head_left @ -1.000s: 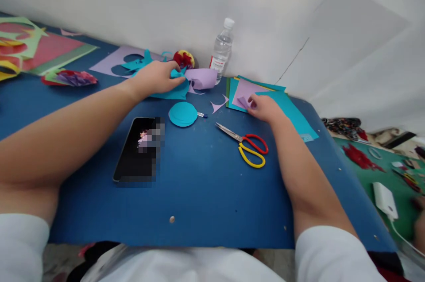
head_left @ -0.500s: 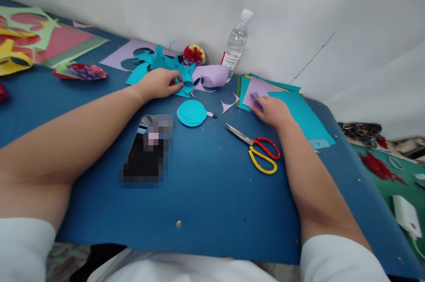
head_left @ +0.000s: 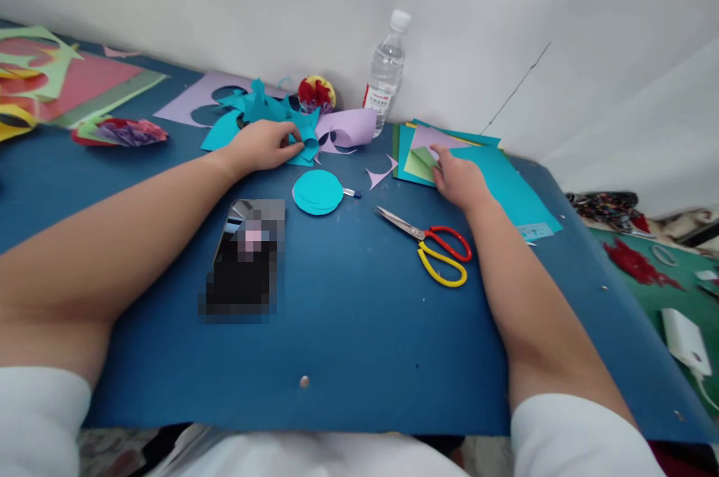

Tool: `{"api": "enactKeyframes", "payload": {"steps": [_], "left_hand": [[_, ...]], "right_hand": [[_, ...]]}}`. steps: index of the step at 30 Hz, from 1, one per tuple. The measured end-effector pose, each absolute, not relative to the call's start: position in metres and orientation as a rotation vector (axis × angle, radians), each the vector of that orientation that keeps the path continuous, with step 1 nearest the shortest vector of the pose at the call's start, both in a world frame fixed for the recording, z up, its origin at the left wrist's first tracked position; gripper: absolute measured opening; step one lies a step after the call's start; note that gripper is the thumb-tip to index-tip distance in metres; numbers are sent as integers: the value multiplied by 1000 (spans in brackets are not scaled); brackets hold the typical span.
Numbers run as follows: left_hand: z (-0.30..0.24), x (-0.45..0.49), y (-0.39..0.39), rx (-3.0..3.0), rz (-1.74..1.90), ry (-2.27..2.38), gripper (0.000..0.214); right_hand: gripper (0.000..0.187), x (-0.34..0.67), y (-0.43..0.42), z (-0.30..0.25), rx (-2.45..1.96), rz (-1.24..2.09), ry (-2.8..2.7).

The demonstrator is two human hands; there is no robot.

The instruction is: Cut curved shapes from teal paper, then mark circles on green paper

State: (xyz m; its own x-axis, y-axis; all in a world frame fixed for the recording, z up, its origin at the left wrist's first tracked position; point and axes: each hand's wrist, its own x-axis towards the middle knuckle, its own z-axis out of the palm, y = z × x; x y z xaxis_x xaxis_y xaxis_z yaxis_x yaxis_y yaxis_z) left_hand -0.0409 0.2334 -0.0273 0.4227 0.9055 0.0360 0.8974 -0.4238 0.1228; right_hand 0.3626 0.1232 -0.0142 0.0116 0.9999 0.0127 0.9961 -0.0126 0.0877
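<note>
My left hand (head_left: 263,145) rests at the back of the table with its fingers curled on turquoise paper scraps (head_left: 261,104). Its thumb and forefinger close at the edge of the scraps. At the right, my right hand (head_left: 461,176) pinches a light green paper sheet (head_left: 419,166) in a stack, whose corner is folded up. A lilac sheet (head_left: 432,137) and a turquoise sheet (head_left: 499,185) lie in the same stack. Between the hands is a small pile of turquoise paper circles (head_left: 317,191). Scissors (head_left: 430,236) with red and yellow handles lie below my right hand.
A water bottle (head_left: 386,73) stands against the wall. A phone (head_left: 244,260), partly pixelated, lies at the left front. Behind the scraps sits a colourful paper ball (head_left: 317,93). A folded paper flower (head_left: 120,131) and cut sheets (head_left: 101,84) are farther left.
My right hand has shifted its fingers in the stack: a lilac corner was bent up before, now a light green one shows. My left hand stays on the scraps. The view has shifted slightly.
</note>
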Motion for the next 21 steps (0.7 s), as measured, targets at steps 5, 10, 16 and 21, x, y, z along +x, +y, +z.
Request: {"api": "enactKeyframes", "payload": {"steps": [5,10,16,21], "left_hand": [[-29,-40,236,2576,167,1652,50],[-30,-40,236,2572,163,1651,52],[-29,-41,233,2593,158,1647,56],[-26,-39,231,2586,142,1654,55]], "right_hand": [[69,372,127,-21,2410,55,2192],[45,376,136,-23,2570,-43,2129],[41,370,137,-20,2579,-11,2057],[48,364,135,-18,2533,-23,2050]]}}
